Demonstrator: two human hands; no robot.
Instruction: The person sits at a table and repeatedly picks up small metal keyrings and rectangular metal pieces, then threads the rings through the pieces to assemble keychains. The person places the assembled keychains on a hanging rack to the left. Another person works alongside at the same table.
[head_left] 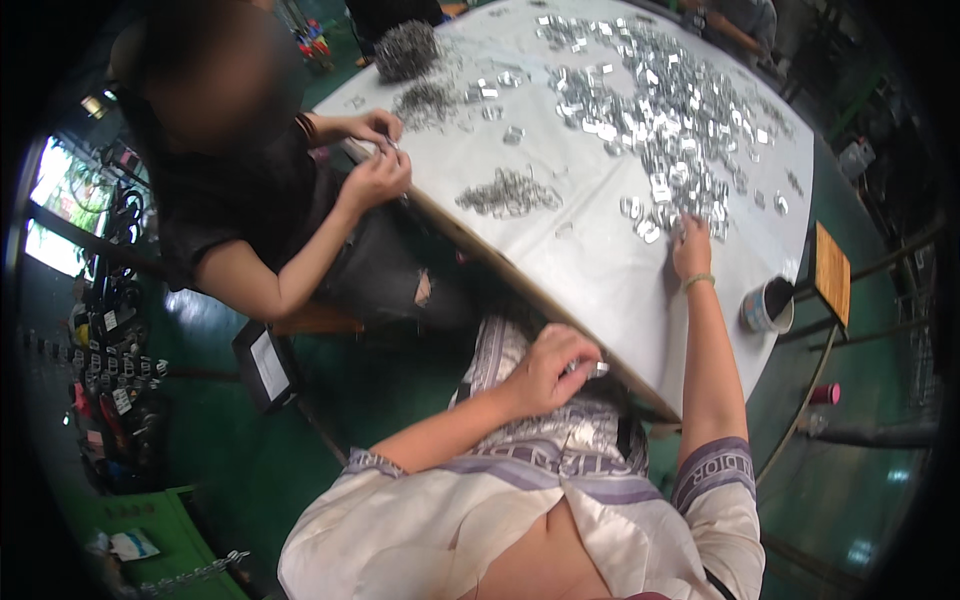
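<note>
My left hand (552,370) is closed near my lap, just off the table's near edge. A small shiny metal piece (598,370), perhaps a buckle, pokes out between its thumb and fingers. Stretched forward over the white table (610,280), my right hand (692,252) has its fingertips drawn together at the near end of a heap of shiny metal pieces (665,130). What those fingers hold, if anything, is too small to make out. A pile of thin wire-like metal parts (510,194) lies on the table farther left.
A co-worker at the left holds something small in both hands (380,165). Darker metal parts (407,50) are heaped at the far left. A cup (768,306) stands at the table's right edge, beside a wooden stool (830,270). Another person (735,25) sits at the far side.
</note>
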